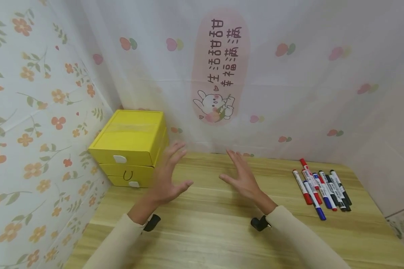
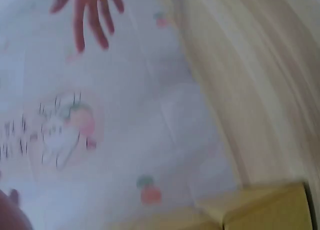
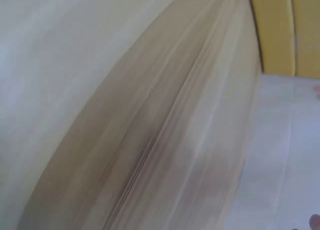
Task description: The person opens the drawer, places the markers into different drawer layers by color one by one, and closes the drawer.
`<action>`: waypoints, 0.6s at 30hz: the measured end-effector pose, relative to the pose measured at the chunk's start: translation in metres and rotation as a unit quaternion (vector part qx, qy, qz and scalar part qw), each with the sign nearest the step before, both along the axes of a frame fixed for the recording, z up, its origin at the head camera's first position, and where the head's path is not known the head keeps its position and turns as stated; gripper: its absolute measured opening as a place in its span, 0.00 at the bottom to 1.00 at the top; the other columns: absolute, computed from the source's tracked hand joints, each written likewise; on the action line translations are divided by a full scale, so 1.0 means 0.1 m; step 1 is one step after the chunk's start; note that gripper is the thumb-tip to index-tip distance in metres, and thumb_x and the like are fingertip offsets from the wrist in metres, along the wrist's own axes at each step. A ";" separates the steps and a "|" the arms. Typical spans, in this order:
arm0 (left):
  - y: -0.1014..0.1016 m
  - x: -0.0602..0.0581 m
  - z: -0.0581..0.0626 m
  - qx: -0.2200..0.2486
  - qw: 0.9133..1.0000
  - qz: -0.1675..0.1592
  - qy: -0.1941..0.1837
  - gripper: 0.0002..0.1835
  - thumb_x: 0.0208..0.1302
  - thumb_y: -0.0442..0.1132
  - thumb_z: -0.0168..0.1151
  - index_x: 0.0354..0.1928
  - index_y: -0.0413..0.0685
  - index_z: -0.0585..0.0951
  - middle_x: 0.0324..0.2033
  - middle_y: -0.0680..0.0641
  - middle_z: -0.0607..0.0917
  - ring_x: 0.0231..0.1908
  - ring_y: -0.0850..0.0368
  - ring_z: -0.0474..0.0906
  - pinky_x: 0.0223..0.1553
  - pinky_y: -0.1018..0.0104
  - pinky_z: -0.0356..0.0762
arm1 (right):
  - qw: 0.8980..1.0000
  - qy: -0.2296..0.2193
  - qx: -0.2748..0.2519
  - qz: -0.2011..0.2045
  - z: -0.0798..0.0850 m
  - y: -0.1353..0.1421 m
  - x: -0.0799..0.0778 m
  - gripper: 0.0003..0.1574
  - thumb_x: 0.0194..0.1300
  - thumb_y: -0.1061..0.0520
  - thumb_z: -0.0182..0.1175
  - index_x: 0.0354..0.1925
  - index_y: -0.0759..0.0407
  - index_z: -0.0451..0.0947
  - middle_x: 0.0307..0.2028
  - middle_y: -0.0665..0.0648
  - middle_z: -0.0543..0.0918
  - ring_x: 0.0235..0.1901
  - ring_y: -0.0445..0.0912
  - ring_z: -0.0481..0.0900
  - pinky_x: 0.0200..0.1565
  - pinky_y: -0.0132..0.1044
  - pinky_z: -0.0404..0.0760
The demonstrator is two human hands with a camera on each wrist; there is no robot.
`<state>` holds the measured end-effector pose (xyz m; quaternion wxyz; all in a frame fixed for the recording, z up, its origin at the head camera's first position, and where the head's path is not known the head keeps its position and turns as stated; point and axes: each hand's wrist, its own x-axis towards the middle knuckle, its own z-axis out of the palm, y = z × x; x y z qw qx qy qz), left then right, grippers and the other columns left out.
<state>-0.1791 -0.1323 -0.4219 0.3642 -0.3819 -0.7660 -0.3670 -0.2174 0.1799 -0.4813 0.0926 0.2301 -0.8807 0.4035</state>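
My left hand [image 1: 168, 179] is raised over the table with its fingers spread and nothing in it, just right of a yellow box with drawers [image 1: 131, 130]. To its right, my right hand [image 1: 243, 177] also hovers with fingers extended and holds nothing. The two palms face each other with a gap between them. In the left wrist view the right hand [image 2: 92, 14] shows at the top, fingers apart. Several markers [image 1: 318, 190] with red, blue and black caps lie in a loose group on the table, well to the right of my right hand.
The wooden table [image 1: 202, 239] meets a white printed curtain [image 1: 289, 93] at the back. A flowered cloth [image 1: 37, 142] hangs along the left side. The yellow box has white tabs and a dark loop on its drawer fronts.
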 end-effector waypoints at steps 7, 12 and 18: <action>-0.56 0.03 0.21 0.140 0.968 0.153 0.144 0.33 0.82 0.56 0.59 0.59 0.25 0.78 0.59 0.29 0.83 0.64 0.30 0.76 0.77 0.47 0.65 | 0.996 0.006 -0.086 0.013 0.09 -0.24 0.04 0.56 0.76 0.43 0.71 0.89 0.48 0.55 0.86 0.57 0.58 0.85 0.59 0.54 0.77 0.74 0.55; -0.96 0.07 0.34 0.231 0.924 0.286 0.101 0.30 0.69 0.46 0.61 0.61 0.26 0.79 0.60 0.27 0.82 0.67 0.30 0.75 0.75 0.46 0.65 | 0.993 -0.007 -0.114 0.030 0.20 -0.42 0.05 0.56 0.76 0.45 0.71 0.89 0.47 0.55 0.86 0.55 0.59 0.85 0.57 0.55 0.78 0.71 0.56; -1.38 0.00 0.11 0.265 0.893 0.363 -0.003 0.33 0.68 0.44 0.62 0.71 0.31 0.77 0.68 0.32 0.80 0.71 0.39 0.73 0.76 0.56 0.64 | 0.990 -0.027 -0.127 0.045 0.27 -0.68 0.04 0.57 0.74 0.42 0.72 0.90 0.44 0.54 0.86 0.52 0.60 0.84 0.54 0.56 0.79 0.67 0.57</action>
